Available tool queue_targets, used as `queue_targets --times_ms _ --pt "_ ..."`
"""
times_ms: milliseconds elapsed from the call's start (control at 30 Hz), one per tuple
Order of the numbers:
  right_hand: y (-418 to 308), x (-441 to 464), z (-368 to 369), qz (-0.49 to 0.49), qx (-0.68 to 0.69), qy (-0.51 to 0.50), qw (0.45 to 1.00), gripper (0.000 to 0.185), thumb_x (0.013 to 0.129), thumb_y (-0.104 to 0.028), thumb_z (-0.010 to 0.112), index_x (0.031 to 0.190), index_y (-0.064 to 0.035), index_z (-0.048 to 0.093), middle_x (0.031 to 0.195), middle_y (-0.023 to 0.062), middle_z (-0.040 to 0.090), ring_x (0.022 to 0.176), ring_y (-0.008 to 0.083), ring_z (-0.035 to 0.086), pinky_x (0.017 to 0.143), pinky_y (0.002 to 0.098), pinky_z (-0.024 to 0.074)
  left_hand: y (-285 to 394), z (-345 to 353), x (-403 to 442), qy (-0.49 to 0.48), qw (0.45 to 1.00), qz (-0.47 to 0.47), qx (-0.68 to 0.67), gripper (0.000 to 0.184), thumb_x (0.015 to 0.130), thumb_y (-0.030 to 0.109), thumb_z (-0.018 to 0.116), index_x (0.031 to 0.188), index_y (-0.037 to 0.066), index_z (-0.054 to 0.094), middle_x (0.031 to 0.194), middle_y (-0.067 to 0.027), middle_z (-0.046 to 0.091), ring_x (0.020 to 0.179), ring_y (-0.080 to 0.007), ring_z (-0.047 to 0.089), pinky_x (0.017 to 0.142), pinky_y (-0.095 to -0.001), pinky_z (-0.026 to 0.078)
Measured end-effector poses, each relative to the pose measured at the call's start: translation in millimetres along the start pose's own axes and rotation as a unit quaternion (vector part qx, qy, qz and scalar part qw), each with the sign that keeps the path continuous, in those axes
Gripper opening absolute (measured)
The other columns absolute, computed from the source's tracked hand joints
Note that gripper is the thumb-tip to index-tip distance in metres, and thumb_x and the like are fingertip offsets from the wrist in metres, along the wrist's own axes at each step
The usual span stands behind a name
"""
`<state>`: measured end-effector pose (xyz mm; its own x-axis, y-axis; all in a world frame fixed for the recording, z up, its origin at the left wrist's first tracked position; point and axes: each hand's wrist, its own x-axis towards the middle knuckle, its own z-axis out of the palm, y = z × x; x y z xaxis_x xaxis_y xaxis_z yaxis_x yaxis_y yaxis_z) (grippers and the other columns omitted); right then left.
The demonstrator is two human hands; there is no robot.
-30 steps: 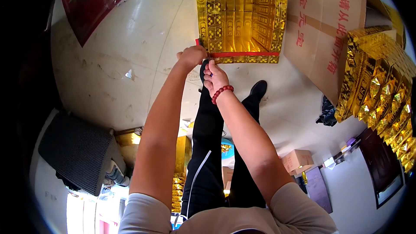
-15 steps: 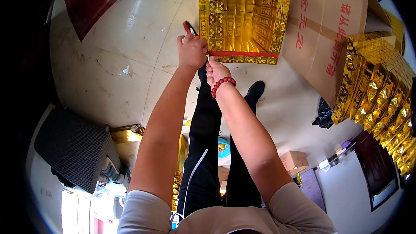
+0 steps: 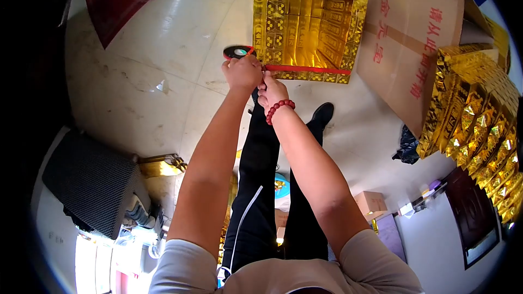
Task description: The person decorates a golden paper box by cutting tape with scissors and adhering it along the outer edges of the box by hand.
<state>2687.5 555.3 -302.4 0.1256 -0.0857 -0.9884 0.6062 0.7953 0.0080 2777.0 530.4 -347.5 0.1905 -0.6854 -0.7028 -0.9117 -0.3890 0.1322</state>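
Note:
A box-shaped piece made of gold foil panels (image 3: 271, 22) stands in front of me, its open inside facing up. A flat red tape strip (image 3: 310, 69) runs along its near edge. My left hand (image 3: 242, 72) is closed on the red tape at the near left corner, and the black-and-red tape roll (image 3: 233, 51) sticks out just past its fingers. Right beside it, my right hand (image 3: 272, 88), with a red bead bracelet (image 3: 280, 110) on the wrist, is closed with fingertips at the same corner. Whatever lies between those fingertips is hidden.
To the right stands a cardboard box (image 3: 406, 38) with red lettering, and by it a stack of gold foil pieces (image 3: 474, 109). A black plastic bag (image 3: 407, 146) lies on the floor. At far left is a dark red sheet (image 3: 117, 0); lower left, a dark patterned cover (image 3: 90, 179).
The tape roll has turned from nearly edge-on to showing its flat side beyond my left hand. Both hands stay at the corner; the whole view has shifted slightly.

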Motion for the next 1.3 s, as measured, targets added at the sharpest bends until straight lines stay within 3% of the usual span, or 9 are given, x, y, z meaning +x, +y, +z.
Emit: queue_targets --times_ms 167,400,467,567,800,900,1067,1133,1300 --pt "4.1 11.9 -8.3 0.005 -0.003 -0.007 1.0 0.033 0.093 -0.039 0.051 0.075 -0.0111 0.05 0.059 -0.0056 0.04 0.043 0.0059 0.032 0.038 0.0212 0.0244 -8.2 -2.2 4.8 0.141 0.982 0.118 0.049 0.006 0.075 0.02 0.059 0.076 0.019 0.065 0.082 -0.001 0.066 0.092 -0.0225 0.058 0.099 -0.0424 0.028" --pt "0.5 -0.1 -4.9 -0.03 -0.076 -0.04 0.996 0.028 0.095 -0.035 0.051 0.086 -0.009 0.05 0.062 -0.0056 0.035 0.049 0.0052 0.031 0.041 0.0186 0.026 -70.5 1.2 20.5 0.024 0.998 -0.007 -0.058 0.004 0.075 0.019 0.062 0.077 0.017 0.065 0.08 -0.001 0.068 0.085 -0.0242 0.061 0.081 -0.0418 0.041" --pt "5.2 15.7 -12.0 -0.063 -0.107 -0.052 0.991 0.025 0.094 -0.033 0.053 0.088 -0.0086 0.053 0.065 -0.0044 0.04 0.053 0.0046 0.034 0.045 0.0195 0.0293 -85.6 5.9 14.4 0.029 0.996 0.032 -0.082 0.003 0.075 0.019 0.062 0.076 0.017 0.065 0.078 -0.0005 0.067 0.082 -0.0239 0.062 0.078 -0.0406 0.043" --pt "2.3 18.5 -14.2 -0.301 -0.424 -0.093 0.849 0.033 0.09 -0.032 0.058 0.098 -0.0005 0.055 0.083 0.0072 0.059 0.074 0.017 0.055 0.071 0.0306 0.0445 -106.7 18.7 -0.5 0.04 0.986 0.076 -0.145 0.003 0.075 0.018 0.063 0.074 0.016 0.065 0.075 -0.0001 0.067 0.078 -0.0233 0.063 0.073 -0.0377 0.046" --pt "-8.4 -30.8 -27.1 -0.278 -0.497 -0.106 0.815 0.039 0.084 -0.039 0.064 0.095 -0.0027 0.054 0.075 0.0068 0.052 0.071 0.0164 0.051 0.069 0.0305 0.0437 -112.2 -3.9 -55.6 0.058 0.882 0.046 -0.465 0.005 0.083 0.006 0.061 0.087 0.002 0.061 0.083 -0.004 0.064 0.08 -0.012 0.057 0.081 -0.0253 0.044" --pt "-2.6 -50.8 -38.1 -0.311 -0.511 -0.076 0.797 0.029 0.081 -0.026 0.067 0.099 -0.0058 0.056 0.077 0.0079 0.056 0.074 0.0204 0.058 0.068 0.0314 0.0464 -111.0 -23.9 -82.7 0.058 0.82 -0.001 -0.57 0.006 0.085 0.004 0.06 0.091 0.005 0.061 0.09 -0.0007 0.062 0.088 -0.0115 0.056 0.083 -0.0243 0.042" --pt "-3.0 -103.4 -32.4 -0.453 -0.562 -0.099 0.685 0.011 0.085 -0.013 0.06 0.094 -0.0062 0.062 0.088 0.0098 0.059 0.083 0.0285 0.061 0.072 0.036 0.0496 -93.6 -59.1 -136.5 0.064 0.764 -0.01 -0.642 0.008 0.087 0.006 0.06 0.094 0.005 0.062 0.092 0.0003 0.061 0.085 -0.0078 0.052 0.078 -0.0206 0.041" --pt "0.5 -120.3 -27.1 -0.489 -0.558 -0.109 0.661 0.014 0.086 -0.011 0.061 0.099 -0.0048 0.062 0.09 0.0071 0.058 0.082 0.0204 0.061 0.073 0.029 0.049 -80.7 -73.0 -162.6 0.048 0.761 -0.021 -0.647 0.008 0.087 0.006 0.061 0.095 0.005 0.062 0.092 0.0003 0.06 0.084 -0.0075 0.052 0.077 -0.0207 0.041" --pt "1.9 -170.1 -3.0 -0.531 -0.58 -0.12 0.606 0.024 0.075 -0.004 0.069 0.097 -0.009 0.06 0.082 0.0063 0.054 0.07 0.0224 0.061 0.061 0.032 0.0504 -53.2 -95.0 -216.3 0.09 0.738 0.017 -0.668 0.007 0.087 0.003 0.06 0.094 0.003 0.062 0.094 -0.0011 0.059 0.086 -0.0092 0.053 0.078 -0.0222 0.041"
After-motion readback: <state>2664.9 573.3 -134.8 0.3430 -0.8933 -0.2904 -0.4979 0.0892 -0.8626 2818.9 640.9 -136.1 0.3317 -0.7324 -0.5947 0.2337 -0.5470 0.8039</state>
